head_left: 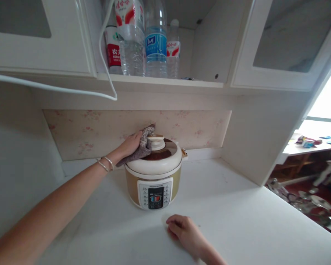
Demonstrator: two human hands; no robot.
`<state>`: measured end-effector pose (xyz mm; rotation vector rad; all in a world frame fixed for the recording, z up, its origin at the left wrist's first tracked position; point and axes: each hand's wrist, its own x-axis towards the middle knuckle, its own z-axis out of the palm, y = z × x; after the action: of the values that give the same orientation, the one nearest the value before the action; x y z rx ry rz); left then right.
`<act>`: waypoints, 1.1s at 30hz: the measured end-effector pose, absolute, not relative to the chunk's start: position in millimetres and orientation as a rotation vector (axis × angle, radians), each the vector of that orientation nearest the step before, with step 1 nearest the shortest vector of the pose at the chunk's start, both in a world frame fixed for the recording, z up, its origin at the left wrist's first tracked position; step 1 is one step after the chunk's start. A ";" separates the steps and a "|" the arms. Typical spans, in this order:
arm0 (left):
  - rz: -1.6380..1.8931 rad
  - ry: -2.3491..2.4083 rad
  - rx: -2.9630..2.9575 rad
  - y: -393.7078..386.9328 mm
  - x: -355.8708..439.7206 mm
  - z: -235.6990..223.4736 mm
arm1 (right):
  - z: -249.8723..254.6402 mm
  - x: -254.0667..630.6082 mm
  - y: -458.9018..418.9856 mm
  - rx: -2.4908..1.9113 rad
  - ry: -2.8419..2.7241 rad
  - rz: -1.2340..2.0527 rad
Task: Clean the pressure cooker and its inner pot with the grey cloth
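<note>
An electric pressure cooker [154, 175], white and gold with a dark control panel on its front, stands on the white counter. My left hand [133, 142] is closed on a patterned grey-brown cloth [144, 147], pressing it against the left side of the cooker's lid [168, 154], beside the lid's knob [156, 141]. Two bangles circle my left wrist. In front of the cooker, my right hand [185, 232] rests low over the counter with its fingers curled; I see nothing in it.
Above the cooker, an open cabinet shelf [165, 81] holds several plastic bottles [156, 48]. A white cable [71, 90] hangs across the left. Side panels [253, 136] enclose the counter [223, 206]. Beyond the right edge lie metal items on a red floor.
</note>
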<state>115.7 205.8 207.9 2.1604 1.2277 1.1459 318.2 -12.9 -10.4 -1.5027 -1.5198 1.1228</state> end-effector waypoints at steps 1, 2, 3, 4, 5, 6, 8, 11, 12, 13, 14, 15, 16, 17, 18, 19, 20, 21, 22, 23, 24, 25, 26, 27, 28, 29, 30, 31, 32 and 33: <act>1.122 1.243 2.233 197.0 113.0 202.9 | -10.8 317.1 -13.3 -1.514 -1.549 1.082; 1.108 1.282 2.307 186.5 111.3 197.4 | -11.5 316.0 -13.4 -1.519 -1.571 1.048; 1.099 1.332 2.380 174.0 110.7 191.5 | -12.3 314.9 -13.5 -1.522 -1.587 1.022; 1.094 1.387 2.451 159.8 111.3 185.6 | -13.0 313.8 -13.5 -1.526 -1.597 0.996; 1.091 1.415 2.518 144.3 113.0 180.2 | -13.5 312.7 -13.7 -1.532 -1.604 0.969; 1.097 1.427 2.576 128.3 115.9 175.7 | -13.5 311.6 -14.0 -1.540 -1.610 0.942; 1.105 1.422 2.678 98.2 124.6 170.1 | -12.3 309.7 -15.5 -1.557 -1.623 0.886; 1.104 1.260 2.841 71.1 144.5 171.5 | -8.3 307.5 -18.7 -1.568 -1.640 0.837; 1.095 1.169 2.888 69.2 153.1 174.0 | -6.9 307.0 -19.7 -1.572 -1.644 0.829; 1.076 1.078 2.926 70.8 162.9 177.2 | -5.7 306.7 -20.4 -1.574 -1.649 0.822; 1.044 1.003 2.956 75.7 173.8 180.8 | -4.8 306.5 -21.0 -1.577 -1.653 0.818; 1.001 0.947 2.984 83.2 186.0 184.5 | -4.2 306.5 -21.3 -1.582 -1.656 0.815; 0.950 0.920 3.012 92.6 199.1 188.4 | -3.9 306.8 -21.5 -1.585 -1.657 0.817; 0.893 0.921 3.044 103.4 212.9 192.3 | -3.9 307.3 -21.5 -1.584 -1.659 0.823; 0.838 0.938 3.076 114.7 227.1 196.3 | -4.3 308.2 -21.6 -1.579 -1.662 0.832; 0.784 0.978 3.099 126.0 241.1 200.4 | -4.8 309.3 -21.7 -1.572 -1.663 0.839; 0.719 1.050 3.103 137.0 254.3 204.6 | -5.4 310.7 -21.9 -1.566 -1.664 0.847; 0.664 1.153 3.084 147.3 266.3 209.0 | -6.1 312.3 -22.2 -1.561 -1.665 0.854; 0.612 1.278 3.041 156.7 276.6 213.2 | -6.6 314.0 -22.6 -1.556 -1.666 0.862; 0.570 1.401 2.977 165.1 285.2 217.2 | -7.0 315.7 -22.9 -1.551 -1.665 0.872; 0.543 1.504 2.906 172.2 291.8 220.6 | -7.0 317.4 -23.3 -1.545 -1.667 0.883; 0.528 1.572 2.843 178.1 296.7 223.1 | -6.8 318.8 -23.6 -1.537 -1.670 0.893; 0.530 1.608 2.802 182.5 300.1 224.6 | -6.2 319.9 -23.7 -1.529 -1.676 0.900; 0.545 1.617 2.788 185.3 302.2 225.0 | -5.3 320.7 -23.8 -1.521 -1.685 0.901; 0.564 1.613 2.795 186.5 303.2 224.3 | -4.2 321.2 -23.9 -1.516 -1.695 0.896; 0.587 1.601 2.817 185.8 303.3 222.7 | -3.0 321.4 -23.9 -1.513 -1.706 0.889; 0.609 1.580 2.849 183.2 302.4 220.5 | -2.0 321.5 -23.8 -1.511 -1.714 0.882; 0.633 1.551 2.887 178.5 300.5 217.9 | -1.3 321.5 -23.8 -1.508 -1.722 0.875; 0.658 1.507 2.931 171.7 297.3 215.0 | -1.0 321.5 -23.7 -1.504 -1.727 0.868; 0.689 1.446 2.984 162.9 292.8 212.0 | -1.2 321.4 -23.6 -1.502 -1.730 0.860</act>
<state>292.8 162.9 212.0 2.9836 1.4462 0.6885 321.4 -23.6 -1.2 -1.5016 -1.7302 0.8601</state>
